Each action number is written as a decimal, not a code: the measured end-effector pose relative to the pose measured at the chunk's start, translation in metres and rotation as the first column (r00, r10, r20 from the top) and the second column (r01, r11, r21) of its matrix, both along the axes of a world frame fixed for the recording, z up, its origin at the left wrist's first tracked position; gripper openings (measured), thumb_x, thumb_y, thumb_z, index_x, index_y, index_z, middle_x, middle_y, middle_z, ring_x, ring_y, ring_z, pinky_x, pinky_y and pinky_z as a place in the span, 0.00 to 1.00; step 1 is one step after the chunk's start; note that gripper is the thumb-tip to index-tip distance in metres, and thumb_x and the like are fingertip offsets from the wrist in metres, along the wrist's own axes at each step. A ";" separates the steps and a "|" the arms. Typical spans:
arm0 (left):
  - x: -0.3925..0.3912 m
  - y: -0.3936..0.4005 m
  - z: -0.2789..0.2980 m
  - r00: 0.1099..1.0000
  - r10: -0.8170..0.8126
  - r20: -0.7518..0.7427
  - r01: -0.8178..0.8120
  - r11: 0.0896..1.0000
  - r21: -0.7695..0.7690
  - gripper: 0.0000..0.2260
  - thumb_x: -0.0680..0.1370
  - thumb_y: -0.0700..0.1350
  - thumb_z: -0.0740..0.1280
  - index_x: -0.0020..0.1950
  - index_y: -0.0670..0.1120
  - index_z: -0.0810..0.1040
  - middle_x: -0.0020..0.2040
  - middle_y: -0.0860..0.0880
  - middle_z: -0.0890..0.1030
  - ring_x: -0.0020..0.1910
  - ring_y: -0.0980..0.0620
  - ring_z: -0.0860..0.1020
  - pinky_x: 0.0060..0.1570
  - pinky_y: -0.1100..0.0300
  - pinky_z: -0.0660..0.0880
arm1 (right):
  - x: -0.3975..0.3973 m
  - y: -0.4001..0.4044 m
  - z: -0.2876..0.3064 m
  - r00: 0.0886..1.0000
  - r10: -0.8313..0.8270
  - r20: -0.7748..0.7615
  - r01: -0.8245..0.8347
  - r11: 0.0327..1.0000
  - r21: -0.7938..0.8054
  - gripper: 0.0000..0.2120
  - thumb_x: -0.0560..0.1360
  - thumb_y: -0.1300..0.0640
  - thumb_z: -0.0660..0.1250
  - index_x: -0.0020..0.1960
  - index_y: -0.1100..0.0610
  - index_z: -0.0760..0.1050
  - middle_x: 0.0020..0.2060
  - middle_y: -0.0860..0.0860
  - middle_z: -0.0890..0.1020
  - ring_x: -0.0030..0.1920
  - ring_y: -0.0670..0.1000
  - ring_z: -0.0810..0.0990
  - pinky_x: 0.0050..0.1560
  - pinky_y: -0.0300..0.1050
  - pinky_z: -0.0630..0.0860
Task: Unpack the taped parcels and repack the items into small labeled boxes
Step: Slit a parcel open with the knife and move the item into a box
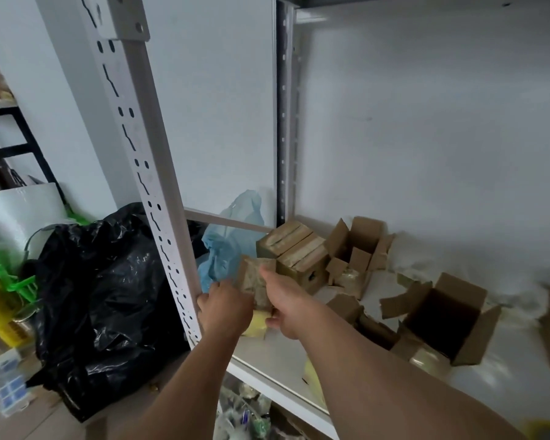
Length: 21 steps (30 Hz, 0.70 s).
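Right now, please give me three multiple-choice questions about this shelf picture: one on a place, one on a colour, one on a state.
1. Where is the black plastic bag?
A. left of the rack upright, off the shelf
B. inside the open box
C. on the shelf by the back wall

2. What colour is the crumpled bag behind the hands?
A. red
B. light blue
C. black

3. How stands the big cardboard box on the right of the shelf?
A. taped shut
B. crushed flat
C. open, flaps out

Key: 1 A, it lies left of the white upright. 2 B, pale blue plastic shows. 3 C, its dark inside is visible.
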<state>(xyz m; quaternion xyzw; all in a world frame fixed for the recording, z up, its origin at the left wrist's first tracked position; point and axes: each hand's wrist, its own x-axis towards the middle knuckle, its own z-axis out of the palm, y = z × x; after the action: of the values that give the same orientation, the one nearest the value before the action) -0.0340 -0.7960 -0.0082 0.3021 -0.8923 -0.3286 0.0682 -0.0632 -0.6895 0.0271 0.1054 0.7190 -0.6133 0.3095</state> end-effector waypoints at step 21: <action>0.088 0.285 0.097 0.772 -0.374 -0.514 0.537 0.816 0.213 0.21 0.75 0.52 0.62 0.68 0.52 0.72 0.62 0.51 0.76 0.59 0.50 0.76 0.62 0.50 0.73 | 0.112 0.292 0.084 0.787 -0.280 -0.549 0.455 0.865 0.211 0.21 0.80 0.40 0.57 0.59 0.55 0.77 0.47 0.50 0.80 0.45 0.51 0.79 0.52 0.50 0.77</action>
<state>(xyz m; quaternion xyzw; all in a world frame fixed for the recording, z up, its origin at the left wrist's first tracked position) 0.0544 -0.5110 0.0890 -0.0042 -0.8255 -0.5481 0.1344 0.0485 -0.3975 0.1113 0.1332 0.8317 -0.5378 -0.0374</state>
